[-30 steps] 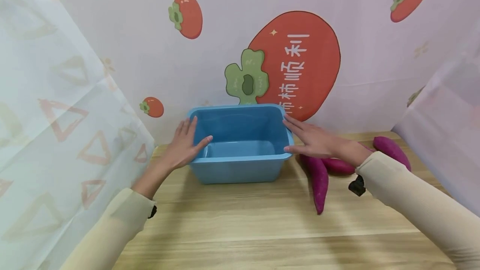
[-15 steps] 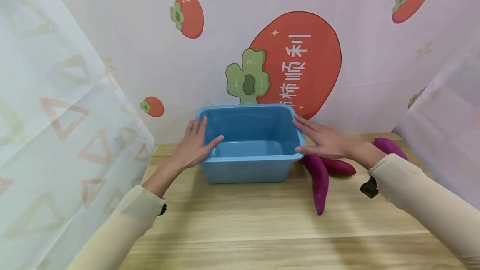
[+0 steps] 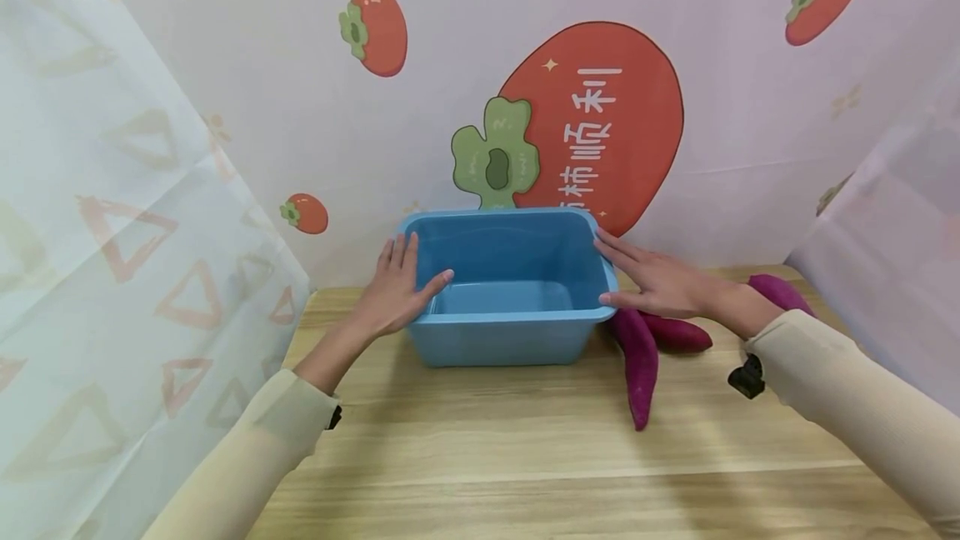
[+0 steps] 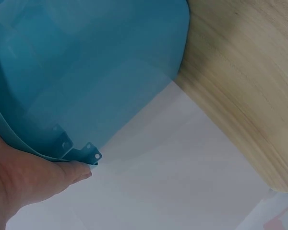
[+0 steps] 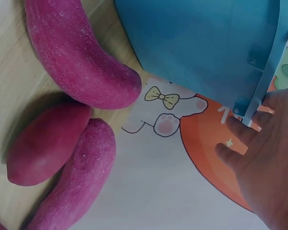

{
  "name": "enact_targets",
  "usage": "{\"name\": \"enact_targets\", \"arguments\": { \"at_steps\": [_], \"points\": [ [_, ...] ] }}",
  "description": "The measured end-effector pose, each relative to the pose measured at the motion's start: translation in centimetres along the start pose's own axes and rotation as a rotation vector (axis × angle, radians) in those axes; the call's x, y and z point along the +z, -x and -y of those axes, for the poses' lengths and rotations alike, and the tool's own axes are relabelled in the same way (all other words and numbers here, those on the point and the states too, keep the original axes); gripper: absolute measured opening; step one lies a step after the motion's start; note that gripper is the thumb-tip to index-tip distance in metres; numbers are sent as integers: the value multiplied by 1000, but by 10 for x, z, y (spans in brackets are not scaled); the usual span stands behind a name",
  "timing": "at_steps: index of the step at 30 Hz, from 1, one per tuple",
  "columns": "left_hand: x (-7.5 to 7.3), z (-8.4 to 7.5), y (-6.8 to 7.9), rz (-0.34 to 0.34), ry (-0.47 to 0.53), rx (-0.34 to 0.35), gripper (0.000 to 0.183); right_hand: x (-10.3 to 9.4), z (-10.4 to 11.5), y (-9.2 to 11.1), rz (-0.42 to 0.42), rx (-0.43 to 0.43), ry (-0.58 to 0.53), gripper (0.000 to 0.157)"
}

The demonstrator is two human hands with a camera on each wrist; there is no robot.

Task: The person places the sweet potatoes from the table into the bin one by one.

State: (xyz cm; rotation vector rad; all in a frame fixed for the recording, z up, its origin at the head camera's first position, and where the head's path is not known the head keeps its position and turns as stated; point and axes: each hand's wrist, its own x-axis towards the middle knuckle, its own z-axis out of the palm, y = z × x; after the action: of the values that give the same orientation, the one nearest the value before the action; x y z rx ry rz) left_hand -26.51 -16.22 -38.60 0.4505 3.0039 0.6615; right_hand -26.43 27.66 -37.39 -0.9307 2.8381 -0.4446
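A light blue plastic bin (image 3: 510, 342) stands on the wooden table against the back wall, with nothing inside. My left hand (image 3: 392, 294) rests on its left rim, fingers straight and thumb over the inside. Across from it, my right hand (image 3: 660, 283) touches the right rim with extended fingers. In the left wrist view the left hand (image 4: 36, 179) lies along the bin's lip. The right wrist view has the right hand's (image 5: 273, 148) fingertips at the rim. Beside the bin lie several purple sweet potatoes (image 3: 639, 369), partly hidden by my right arm in the head view.
The wooden table (image 3: 525, 457) extends toward me in front of the bin. A white sheet with printed persimmons (image 3: 600, 123) forms the back wall. Patterned sheets (image 3: 150, 232) enclose the left and right sides.
The bin has slid to the right along the back wall, both hands moving with it on its rims. Its right side now sits closer over the nearest sweet potato.
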Motion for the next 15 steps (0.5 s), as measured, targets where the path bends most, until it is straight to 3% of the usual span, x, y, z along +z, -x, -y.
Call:
{"name": "enact_targets", "arguments": {
  "at_steps": [9,15],
  "points": [
    [1,1,-1,9,6,-1,104,-1,-2,2,4,-8,-34,99],
    [-1,5,-1,7,27,10,102,11,-27,-5,-46,-100,-32,97]
  ]
}}
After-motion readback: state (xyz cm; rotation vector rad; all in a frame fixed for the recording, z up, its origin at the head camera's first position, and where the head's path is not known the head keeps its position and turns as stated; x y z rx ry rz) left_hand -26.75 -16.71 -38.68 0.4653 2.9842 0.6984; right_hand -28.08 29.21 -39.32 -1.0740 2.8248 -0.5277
